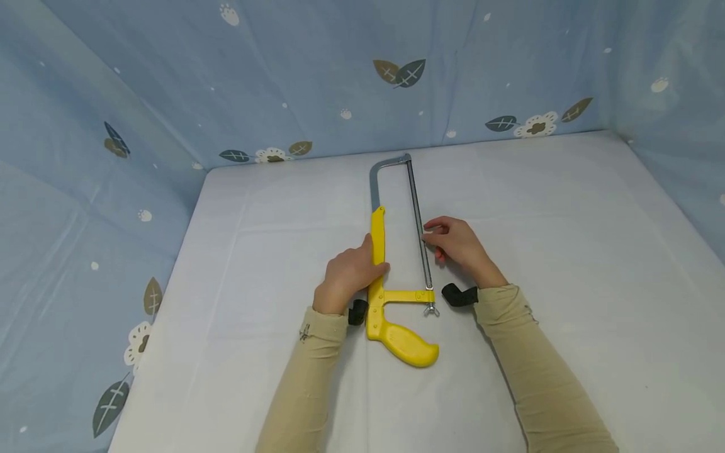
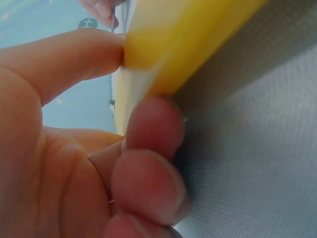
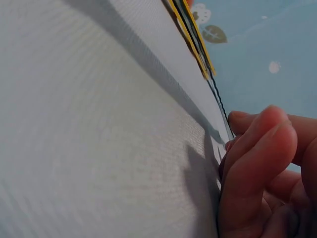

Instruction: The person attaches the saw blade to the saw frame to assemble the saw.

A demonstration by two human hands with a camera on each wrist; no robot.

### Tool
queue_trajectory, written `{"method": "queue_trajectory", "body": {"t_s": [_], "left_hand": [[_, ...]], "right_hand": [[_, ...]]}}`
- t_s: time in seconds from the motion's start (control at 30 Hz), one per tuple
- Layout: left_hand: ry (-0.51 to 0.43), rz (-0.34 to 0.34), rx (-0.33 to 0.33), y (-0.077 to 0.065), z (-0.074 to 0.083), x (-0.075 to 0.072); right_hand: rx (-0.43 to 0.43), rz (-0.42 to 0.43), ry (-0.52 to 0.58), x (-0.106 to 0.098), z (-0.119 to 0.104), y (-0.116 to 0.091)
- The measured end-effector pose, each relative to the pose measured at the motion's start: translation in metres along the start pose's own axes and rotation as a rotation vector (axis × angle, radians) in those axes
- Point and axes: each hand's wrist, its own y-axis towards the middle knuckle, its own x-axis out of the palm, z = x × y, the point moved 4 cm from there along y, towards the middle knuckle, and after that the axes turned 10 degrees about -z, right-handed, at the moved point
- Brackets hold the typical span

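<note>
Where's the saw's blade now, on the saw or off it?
On. The blade stretches from the far end of the gray frame to the yellow crossbar, near the wing nut.

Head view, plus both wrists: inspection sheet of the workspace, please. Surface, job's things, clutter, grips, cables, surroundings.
Surface: white cloth-covered tabletop, faint creases.
Job's things: yellow-and-grey metal hacksaw, curved yellow handle toward the person; thin grey metal blade fixed at both ends; silver wing nut at its near end.
Clutter: nothing seen.
Grips: left hand holds the yellow frame; right hand has fingertips at the blade, pinch or mere touch unclear. A black curved piece sits by the right wrist.
Cables: nothing seen.
Surroundings: blue leaf-and-flower-print fabric behind and at both sides.
</note>
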Motion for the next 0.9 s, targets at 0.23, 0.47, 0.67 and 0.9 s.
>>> {"method": "queue_trajectory", "body": {"t_s": [0.23,0.47,0.67,0.9], "left_hand": [[-0.013,0.022,0.003,0.0,0.0,-0.004],[0.001,-0.019,-0.004,-0.003,-0.001,0.002],[-0.005,-0.022,-0.006,-0.003,-0.001,0.004],[0.011,-0.014,-0.005,-0.002,0.0,0.001]], "right_hand": [[-0.014,0.006,-0.012,-0.003,-0.007,0.0],[0.016,-0.037,0.044,0.003,-0.003,-0.006],[-0.01,-0.075,0.063,0.003,-0.009,-0.014],[-0.047,-0.129,-0.014,-0.005,-0.024,-0.035]]}}
